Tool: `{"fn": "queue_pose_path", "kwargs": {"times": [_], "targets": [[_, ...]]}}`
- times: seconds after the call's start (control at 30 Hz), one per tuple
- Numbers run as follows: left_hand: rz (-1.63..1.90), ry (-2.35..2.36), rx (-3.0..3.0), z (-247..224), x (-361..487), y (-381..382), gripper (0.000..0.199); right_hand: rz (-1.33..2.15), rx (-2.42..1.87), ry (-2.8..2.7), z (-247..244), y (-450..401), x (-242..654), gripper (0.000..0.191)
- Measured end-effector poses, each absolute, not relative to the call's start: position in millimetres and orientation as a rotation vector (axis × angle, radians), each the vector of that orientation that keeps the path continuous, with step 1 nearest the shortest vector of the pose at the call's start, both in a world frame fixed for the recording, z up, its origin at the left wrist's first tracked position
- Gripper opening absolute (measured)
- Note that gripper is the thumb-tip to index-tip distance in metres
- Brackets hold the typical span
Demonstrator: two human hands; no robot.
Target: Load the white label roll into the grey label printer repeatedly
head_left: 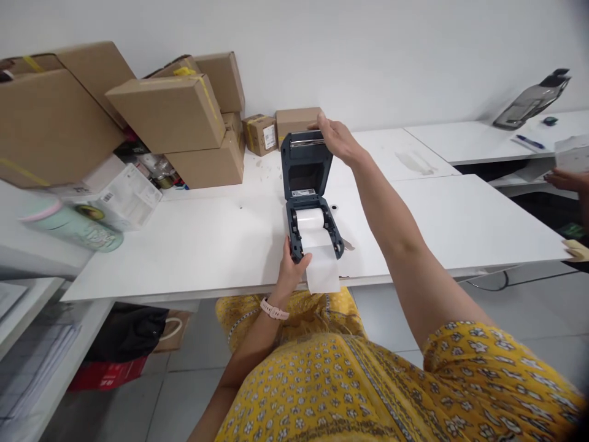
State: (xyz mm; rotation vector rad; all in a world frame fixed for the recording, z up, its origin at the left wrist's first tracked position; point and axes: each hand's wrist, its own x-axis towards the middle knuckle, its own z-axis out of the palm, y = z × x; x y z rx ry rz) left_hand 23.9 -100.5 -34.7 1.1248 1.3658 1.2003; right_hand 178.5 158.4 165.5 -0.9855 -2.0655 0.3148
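A dark blue-grey label printer (330,216) stands on the white table with its lid (285,164) raised upright. Inside the base sits a roll of white labels (310,217), and its loose strip (323,275) runs out over the front and hangs past the table edge. My left hand (291,270) grips the printer's front left corner, the thumb lying against the label strip. At the lid's top right corner, my right hand (339,139) is closed on the lid; its fingers are partly hidden behind it.
Cardboard boxes (165,113) are stacked at the back left, near a pale green bottle (73,227). A grey bottle (529,101) and a pen (530,142) are at the far right. Another person's hand (568,179) shows at the right edge, by some paper.
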Motion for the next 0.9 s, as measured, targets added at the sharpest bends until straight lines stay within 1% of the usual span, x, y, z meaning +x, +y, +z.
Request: {"fn": "queue_pose_path", "kwargs": {"times": [0.07,0.13,0.27,0.33,0.43,0.47,0.53,0.6,0.67,0.8,0.9], "targets": [[1.205,1.328,1.112,-38,24,-106,0.1,0.295,-0.948,-2.042,156,129,182,0.088],[1.194,1.297,1.128,-42,24,-112,0.102,0.224,-0.914,-1.992,140,85,190,0.077],[1.23,1.265,1.181,-49,21,-126,0.108,0.116,-0.881,-1.982,90,-8,208,0.056],[1.29,1.311,1.197,-46,20,-135,0.099,0.139,-0.921,-1.996,59,-44,214,0.051],[1.429,1.504,1.26,-32,19,-141,0.073,0.19,-1.018,-1.959,16,-76,214,0.048],[1.476,1.58,1.313,-25,19,-140,0.068,0.199,-1.05,-1.932,6,-81,212,0.047],[1.526,1.702,1.48,-12,20,-135,0.065,0.198,-1.107,-1.855,-8,-85,206,0.049],[1.507,1.747,1.698,-3,22,-125,0.063,0.18,-1.138,-1.765,-11,-82,200,0.052],[1.461,1.711,1.923,-1,25,-113,0.059,0.181,-1.134,-1.698,-2,-74,197,0.054],[1.466,1.58,2.271,-15,28,-93,0.049,0.288,-1.125,-1.713,30,-47,198,0.059],[1.543,1.543,2.386,-27,27,-86,0.047,0.309,-1.117,-1.822,49,-24,193,0.058]]}}
